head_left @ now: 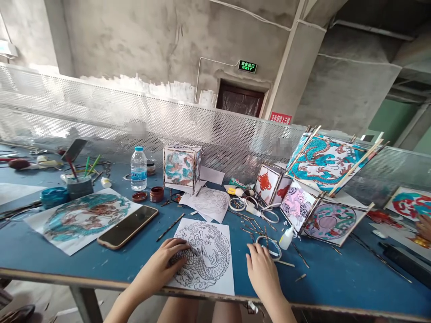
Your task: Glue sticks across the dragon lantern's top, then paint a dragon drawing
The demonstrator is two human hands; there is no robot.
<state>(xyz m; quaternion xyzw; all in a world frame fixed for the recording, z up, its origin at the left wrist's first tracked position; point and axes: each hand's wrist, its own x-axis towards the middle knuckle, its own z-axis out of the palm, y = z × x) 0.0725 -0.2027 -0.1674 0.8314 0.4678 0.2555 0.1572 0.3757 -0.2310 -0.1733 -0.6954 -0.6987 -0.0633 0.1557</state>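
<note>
A white sheet with a black line drawing of a dragon point(215, 255) lies flat near the table's front edge. My left hand point(171, 260) rests on its left side, fingers stretched out over the drawing. To the right of the sheet, my right hand point(262, 267) lies on the blue table, fingers extended and holding nothing. Just past its fingertips is a roll of tape point(276, 251), with a white glue bottle point(287, 237) beside it. Short dark sticks point(252, 223) are scattered beyond my right hand.
A phone point(128, 227) and a painted dragon sheet point(90, 215) lie to the left, near paint jars point(156, 194) and a water bottle point(138, 168). Paper lanterns point(182, 168) stand at the back; a larger dragon lantern point(326, 159) rises at right. Another person's hand point(423, 229) shows far right.
</note>
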